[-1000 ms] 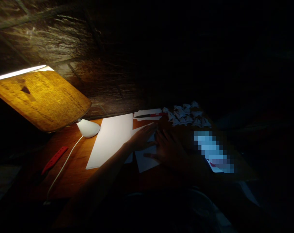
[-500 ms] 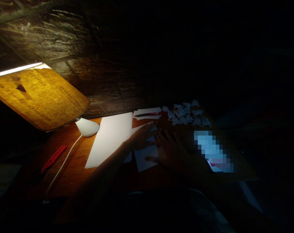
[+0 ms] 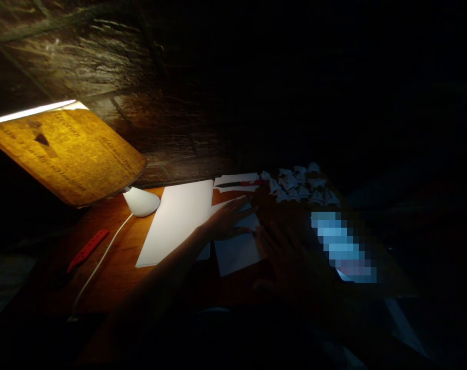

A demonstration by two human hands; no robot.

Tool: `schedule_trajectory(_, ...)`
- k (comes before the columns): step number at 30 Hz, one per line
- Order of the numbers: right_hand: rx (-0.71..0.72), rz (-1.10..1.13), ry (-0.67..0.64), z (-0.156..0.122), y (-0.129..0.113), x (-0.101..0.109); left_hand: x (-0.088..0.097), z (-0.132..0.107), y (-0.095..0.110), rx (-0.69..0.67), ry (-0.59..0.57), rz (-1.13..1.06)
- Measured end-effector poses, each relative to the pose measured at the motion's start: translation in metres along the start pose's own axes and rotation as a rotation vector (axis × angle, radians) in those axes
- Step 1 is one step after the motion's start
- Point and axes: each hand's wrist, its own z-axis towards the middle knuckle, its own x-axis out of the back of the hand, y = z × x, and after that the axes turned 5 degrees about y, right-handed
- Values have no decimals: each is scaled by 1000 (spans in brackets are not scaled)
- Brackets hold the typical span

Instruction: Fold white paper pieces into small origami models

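Observation:
My left hand (image 3: 227,221) lies flat with its fingers stretched out on a small white sheet of paper (image 3: 237,252) on the wooden table (image 3: 113,272). My right hand (image 3: 285,252) is in deep shadow just right of that sheet, fingers spread, resting at the paper's right edge. A larger white sheet (image 3: 175,221) lies to the left of the small one. Behind the hands sits a heap of several small folded white paper pieces (image 3: 300,187).
A lit lamp with a yellow printed shade (image 3: 67,151) and a white base (image 3: 141,201) stands at the left, its white cord (image 3: 98,264) trailing forward. A red ruler (image 3: 87,251) lies beside the cord. A red-handled knife (image 3: 239,183) rests on paper at the back. A blurred bright screen (image 3: 343,246) is at the right.
My right hand has slid off the small sheet toward me and to the right, uncovering more of the paper. My left hand has stayed flat on it.

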Motion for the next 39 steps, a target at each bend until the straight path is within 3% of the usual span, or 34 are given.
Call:
schedule_trajectory(14, 42, 44, 44, -38, -5, 18, 2, 1, 1, 38, -29, -30)
schedule_trajectory(24, -8, 71, 22, -40, -11, 21, -1, 2, 0, 138, -9, -35)
schedule_trajectory(30, -37, 58, 14, -29, -12, 22, -3, 5, 0, 171, 11, -36)
schedule_trajectory(39, -208, 44, -88, 8, -13, 30, 9, -7, 5, 226, 82, 52)
